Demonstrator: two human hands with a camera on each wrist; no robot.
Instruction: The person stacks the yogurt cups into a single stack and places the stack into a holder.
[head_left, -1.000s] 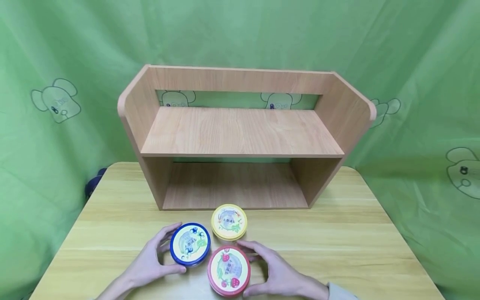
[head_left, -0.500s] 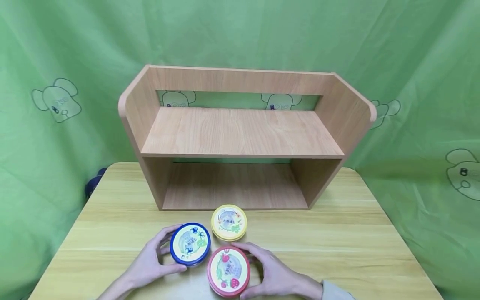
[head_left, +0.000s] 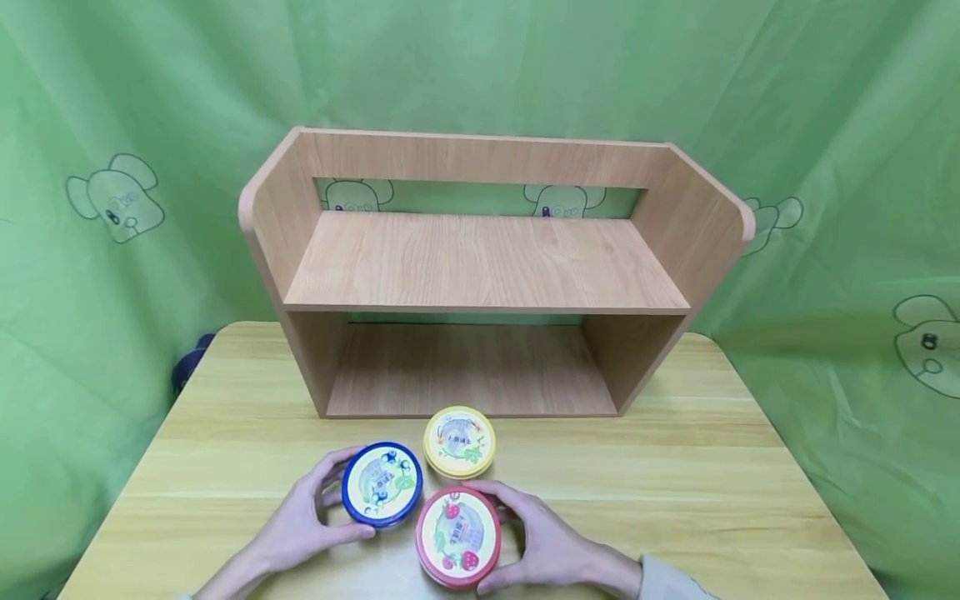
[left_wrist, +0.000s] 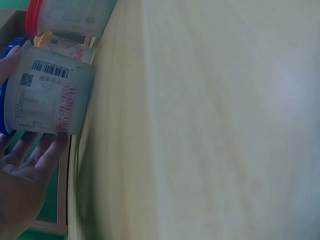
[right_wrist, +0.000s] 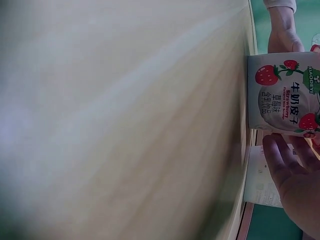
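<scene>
A tub with a blue lid, blueberries printed on top, stands upright at the front of the table. My left hand holds it from the left, thumb on the near side and fingers on the far side. Just right of it is a strawberry tub with a red lid, its printed side facing the right wrist camera. My right hand grips this tub from the right, fingers behind and thumb in front. Behind both stands a yellow-lidded tub, which neither hand holds.
A two-tier wooden shelf stands at the back of the light wood table. The yellow-lidded tub sits just before its front edge. A green curtain with printed cartoon heads hangs behind and at both sides.
My right hand has shifted slightly left, its fingers and thumb drawing closer around the red-lidded tub. The left hand and the tubs stay practically where they were.
</scene>
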